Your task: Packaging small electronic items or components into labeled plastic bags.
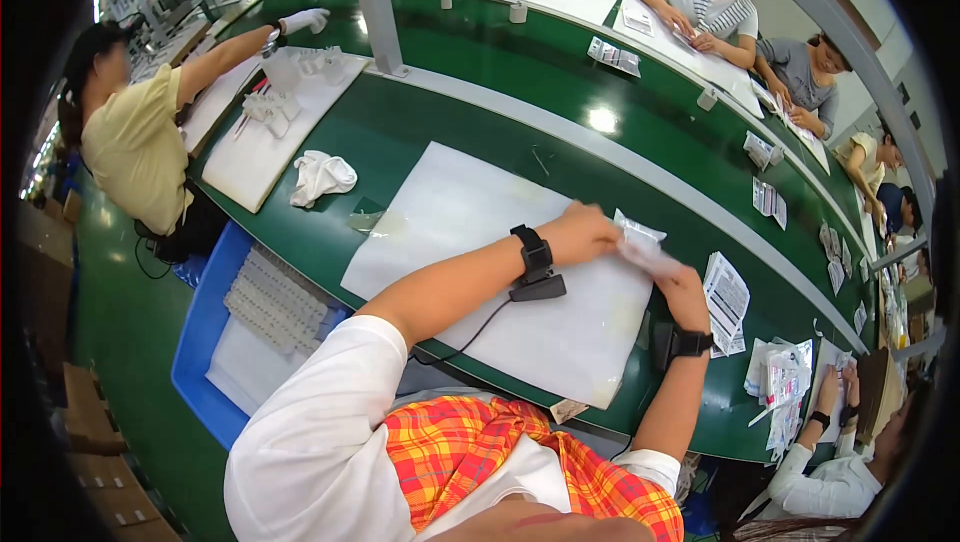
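Note:
A small, shiny plastic bag (640, 247) is stretched between my two hands, above the right part of a white mat (480, 232). My left hand (583, 234) closes on its left edge, the fingertips smeared by motion. At the bag's lower right end, my right hand (684, 292) pinches it. What is inside the bag is blurred. Just right of my right hand lies a stack of printed leaflets (725, 292) on the green table. Farther right is a pile of filled plastic packets (785, 377).
A crumpled white cloth (322, 179) lies left of the mat. A blue bin (200, 352) with rows of pale parts stands at the table's left edge. Beyond a grey rail (560, 127), several packets (768, 202) rest on a green belt. Co-workers sit at the left, far side and right.

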A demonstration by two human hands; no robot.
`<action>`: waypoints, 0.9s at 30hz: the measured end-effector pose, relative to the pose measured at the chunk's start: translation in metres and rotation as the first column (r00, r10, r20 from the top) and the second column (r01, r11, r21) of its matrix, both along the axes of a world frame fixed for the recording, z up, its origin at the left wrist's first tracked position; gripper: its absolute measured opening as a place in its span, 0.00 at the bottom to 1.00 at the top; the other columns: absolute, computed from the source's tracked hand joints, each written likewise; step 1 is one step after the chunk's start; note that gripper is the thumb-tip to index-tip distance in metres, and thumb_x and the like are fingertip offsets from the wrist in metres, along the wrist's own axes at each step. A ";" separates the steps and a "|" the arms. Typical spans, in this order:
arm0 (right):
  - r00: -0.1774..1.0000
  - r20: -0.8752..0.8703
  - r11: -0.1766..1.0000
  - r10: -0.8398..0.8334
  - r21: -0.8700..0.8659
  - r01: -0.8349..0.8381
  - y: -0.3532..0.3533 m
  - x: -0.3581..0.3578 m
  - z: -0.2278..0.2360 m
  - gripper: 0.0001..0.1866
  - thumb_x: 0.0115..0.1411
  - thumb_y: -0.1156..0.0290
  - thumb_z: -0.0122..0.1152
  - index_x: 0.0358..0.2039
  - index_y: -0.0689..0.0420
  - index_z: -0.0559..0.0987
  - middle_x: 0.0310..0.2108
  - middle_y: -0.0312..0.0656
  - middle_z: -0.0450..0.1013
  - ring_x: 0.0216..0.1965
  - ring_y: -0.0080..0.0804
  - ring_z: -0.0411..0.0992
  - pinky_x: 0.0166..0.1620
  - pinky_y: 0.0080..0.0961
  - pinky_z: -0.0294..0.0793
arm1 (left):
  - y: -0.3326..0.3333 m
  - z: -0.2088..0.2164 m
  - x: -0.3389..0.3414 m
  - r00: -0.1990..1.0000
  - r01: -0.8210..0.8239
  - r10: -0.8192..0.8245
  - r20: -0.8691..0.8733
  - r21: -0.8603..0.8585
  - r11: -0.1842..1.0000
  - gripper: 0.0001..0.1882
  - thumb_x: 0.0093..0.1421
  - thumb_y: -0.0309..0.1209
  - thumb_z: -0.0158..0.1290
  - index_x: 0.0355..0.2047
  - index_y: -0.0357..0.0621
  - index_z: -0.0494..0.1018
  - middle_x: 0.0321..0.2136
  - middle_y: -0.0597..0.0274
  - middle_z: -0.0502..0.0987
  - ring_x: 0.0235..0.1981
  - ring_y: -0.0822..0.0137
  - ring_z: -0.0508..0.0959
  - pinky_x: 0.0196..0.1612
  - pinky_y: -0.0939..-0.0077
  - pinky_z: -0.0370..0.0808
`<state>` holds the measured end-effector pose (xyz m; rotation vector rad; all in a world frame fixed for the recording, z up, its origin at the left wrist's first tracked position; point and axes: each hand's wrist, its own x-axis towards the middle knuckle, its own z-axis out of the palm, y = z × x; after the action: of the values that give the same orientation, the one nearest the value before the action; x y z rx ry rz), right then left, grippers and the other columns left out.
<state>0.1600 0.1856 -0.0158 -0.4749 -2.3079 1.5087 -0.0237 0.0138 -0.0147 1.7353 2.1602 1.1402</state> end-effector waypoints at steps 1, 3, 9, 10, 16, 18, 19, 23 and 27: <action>0.998 0.011 0.967 0.058 0.247 -0.059 -0.008 0.008 0.008 0.08 0.60 0.77 0.55 0.35 0.65 0.82 0.33 0.42 0.80 0.34 0.33 0.76 0.42 0.27 0.74 | -0.009 0.003 0.001 0.996 0.091 -0.092 -0.009 -0.112 0.990 0.10 0.63 0.33 0.50 0.41 0.49 0.79 0.37 0.60 0.78 0.43 0.60 0.72 0.50 0.64 0.64; 0.985 0.068 0.718 0.156 0.677 -0.160 -0.024 0.018 0.026 0.08 0.56 0.78 0.56 0.35 0.63 0.82 0.34 0.46 0.79 0.34 0.41 0.76 0.43 0.29 0.75 | -0.021 0.010 0.003 0.961 0.263 -0.275 0.009 -0.332 0.906 0.09 0.61 0.32 0.50 0.39 0.53 0.79 0.36 0.63 0.78 0.44 0.58 0.71 0.50 0.60 0.60; 0.990 0.102 0.803 0.094 0.580 -0.136 -0.093 0.001 0.043 0.08 0.52 0.79 0.61 0.33 0.62 0.82 0.31 0.48 0.76 0.33 0.45 0.75 0.40 0.32 0.74 | -0.015 0.010 0.016 0.962 0.182 -0.244 -0.124 -0.374 0.909 0.12 0.60 0.33 0.52 0.43 0.59 0.78 0.39 0.69 0.76 0.46 0.60 0.70 0.51 0.59 0.59; 0.992 0.112 0.792 0.058 0.600 -0.114 -0.096 -0.002 0.041 0.07 0.51 0.79 0.61 0.32 0.62 0.82 0.31 0.48 0.76 0.33 0.45 0.74 0.39 0.33 0.74 | -0.017 0.005 0.019 0.961 0.167 -0.225 -0.160 -0.315 0.934 0.13 0.60 0.34 0.52 0.45 0.60 0.78 0.40 0.69 0.76 0.47 0.60 0.70 0.51 0.60 0.59; 0.990 0.134 0.865 0.048 0.491 -0.108 -0.091 -0.002 0.034 0.07 0.48 0.78 0.66 0.31 0.63 0.82 0.27 0.47 0.72 0.29 0.43 0.73 0.34 0.34 0.71 | -0.020 -0.005 0.017 0.958 0.176 -0.225 -0.178 -0.258 0.950 0.17 0.59 0.35 0.54 0.49 0.63 0.76 0.46 0.70 0.73 0.48 0.59 0.69 0.52 0.60 0.59; 0.985 0.167 0.878 0.041 0.464 -0.115 -0.091 -0.002 0.038 0.06 0.49 0.79 0.65 0.29 0.64 0.80 0.28 0.48 0.72 0.30 0.44 0.72 0.35 0.34 0.71 | -0.017 -0.004 0.015 0.956 0.205 -0.249 -0.156 -0.255 0.945 0.17 0.59 0.36 0.54 0.49 0.63 0.76 0.47 0.71 0.72 0.49 0.59 0.68 0.52 0.59 0.59; 0.982 0.183 0.884 0.037 0.452 -0.118 -0.091 -0.003 0.038 0.05 0.49 0.80 0.64 0.28 0.64 0.79 0.28 0.48 0.72 0.31 0.45 0.72 0.35 0.34 0.71 | -0.016 -0.003 0.014 0.954 0.219 -0.261 -0.146 -0.252 0.942 0.17 0.59 0.36 0.54 0.49 0.62 0.75 0.47 0.71 0.72 0.49 0.59 0.68 0.52 0.59 0.59; 0.986 0.129 0.801 0.102 0.577 -0.158 -0.092 -0.005 0.029 0.03 0.52 0.81 0.59 0.28 0.64 0.74 0.29 0.49 0.70 0.32 0.48 0.71 0.35 0.37 0.69 | -0.015 -0.005 0.016 0.956 0.207 -0.255 -0.142 -0.287 0.935 0.15 0.59 0.38 0.53 0.48 0.65 0.76 0.48 0.70 0.71 0.51 0.56 0.68 0.53 0.56 0.61; 0.968 0.169 0.734 0.187 0.631 -0.252 -0.091 -0.007 0.032 0.02 0.54 0.82 0.53 0.30 0.64 0.71 0.30 0.51 0.69 0.33 0.51 0.70 0.35 0.40 0.68 | -0.010 -0.010 0.012 0.955 0.193 -0.250 -0.161 -0.303 0.933 0.16 0.60 0.39 0.53 0.49 0.67 0.75 0.48 0.70 0.71 0.52 0.56 0.67 0.53 0.57 0.61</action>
<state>0.1532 0.0949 0.0162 -0.0756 -2.8321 0.6614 -0.0112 0.0035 -0.0250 1.9621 2.0374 0.5911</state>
